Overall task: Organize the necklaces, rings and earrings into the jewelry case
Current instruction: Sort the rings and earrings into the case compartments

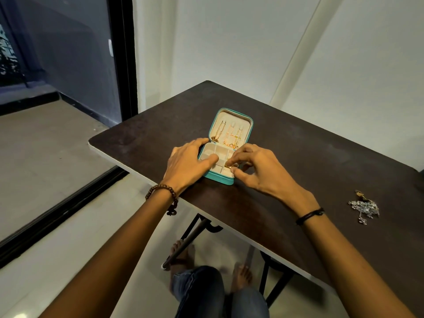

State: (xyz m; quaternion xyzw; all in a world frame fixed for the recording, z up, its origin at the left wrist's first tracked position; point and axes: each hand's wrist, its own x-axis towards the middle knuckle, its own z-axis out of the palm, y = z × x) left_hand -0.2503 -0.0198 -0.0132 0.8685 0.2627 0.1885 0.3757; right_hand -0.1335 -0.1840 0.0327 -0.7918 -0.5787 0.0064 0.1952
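Seating a small gold piece [227, 165] in the tray of the open jewelry case [220, 178], near the desk's [298, 145] near left edge; right hand [259, 171] pinching it at the fingertips; left hand [185, 161] flat, fingers extended, steadying the case; next, likely: release, then fetch the silver pile [364, 208] by the near right edge.

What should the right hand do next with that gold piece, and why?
Probably lower the gold piece into the cell beneath it and let go. The right hand pinches it just above the right-side cells of the case, the left hand rests on the case, and a silver pile waits on the table.
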